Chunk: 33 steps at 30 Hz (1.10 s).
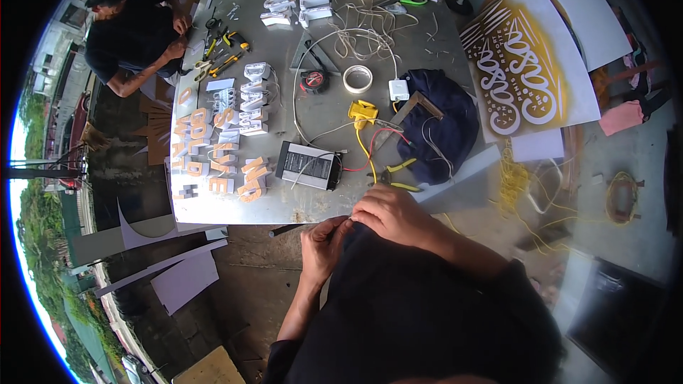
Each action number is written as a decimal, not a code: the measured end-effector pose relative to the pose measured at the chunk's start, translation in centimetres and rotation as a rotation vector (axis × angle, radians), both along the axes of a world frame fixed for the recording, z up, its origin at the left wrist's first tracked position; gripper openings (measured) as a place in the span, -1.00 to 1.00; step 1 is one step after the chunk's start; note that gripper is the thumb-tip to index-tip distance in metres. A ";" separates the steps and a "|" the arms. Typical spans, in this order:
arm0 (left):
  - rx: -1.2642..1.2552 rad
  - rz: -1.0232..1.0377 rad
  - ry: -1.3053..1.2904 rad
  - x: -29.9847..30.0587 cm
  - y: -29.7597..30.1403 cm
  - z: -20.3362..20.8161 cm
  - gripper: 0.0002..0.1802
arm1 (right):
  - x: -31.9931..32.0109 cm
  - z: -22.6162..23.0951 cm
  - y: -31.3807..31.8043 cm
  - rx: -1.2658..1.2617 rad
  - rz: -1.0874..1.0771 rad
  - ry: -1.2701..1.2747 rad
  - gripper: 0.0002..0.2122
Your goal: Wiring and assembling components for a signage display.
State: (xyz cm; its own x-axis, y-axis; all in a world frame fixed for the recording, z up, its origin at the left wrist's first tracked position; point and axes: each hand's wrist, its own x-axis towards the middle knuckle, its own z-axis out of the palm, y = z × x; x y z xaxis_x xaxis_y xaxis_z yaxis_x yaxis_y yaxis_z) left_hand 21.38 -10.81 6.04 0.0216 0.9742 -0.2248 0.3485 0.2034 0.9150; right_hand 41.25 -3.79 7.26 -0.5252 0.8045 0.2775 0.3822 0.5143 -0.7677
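Observation:
My left hand (pixel 322 245) and my right hand (pixel 390 215) meet at the near edge of a grey metal table (pixel 284 64), fingertips pinched together on something thin; what it is stays hidden between the fingers. Just beyond the hands lie yellow-handled pliers (pixel 393 174) and a black and silver power supply box (pixel 308 166) with red and yellow wires (pixel 363 153) running to a yellow connector (pixel 362 112).
Orange and white channel letters (pixel 217 149) fill the table's left part. A tape roll (pixel 357 79), tape measure (pixel 314 81), white adapter (pixel 398 89), dark cloth (pixel 441 124) and white wire coils (pixel 366 32) lie mid-table. Another person (pixel 135 28) works at the far left corner. A sign stencil (pixel 523 64) lies right.

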 end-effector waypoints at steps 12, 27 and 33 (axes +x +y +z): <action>-0.270 0.079 -0.324 5.8 2.4 0.6 -0.85 | 6.9 -2.0 2.4 -0.664 0.099 0.259 -0.87; -0.319 0.457 -0.308 12.4 3.7 -1.5 -0.79 | 10.9 -6.1 4.6 -0.637 0.084 0.274 -0.86; -0.239 0.430 -0.162 13.7 3.8 -2.1 -0.79 | 12.3 -7.3 6.6 -0.805 0.152 0.256 -0.88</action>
State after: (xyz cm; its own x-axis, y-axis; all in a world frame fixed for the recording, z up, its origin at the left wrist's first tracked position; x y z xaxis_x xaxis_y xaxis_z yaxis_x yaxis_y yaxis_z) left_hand 35.04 -6.98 3.91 -0.3162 0.8245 -0.4693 0.0449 0.5071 0.8607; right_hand 53.58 2.84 0.00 -0.6421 0.7333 -0.2235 0.1187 -0.1930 -0.9740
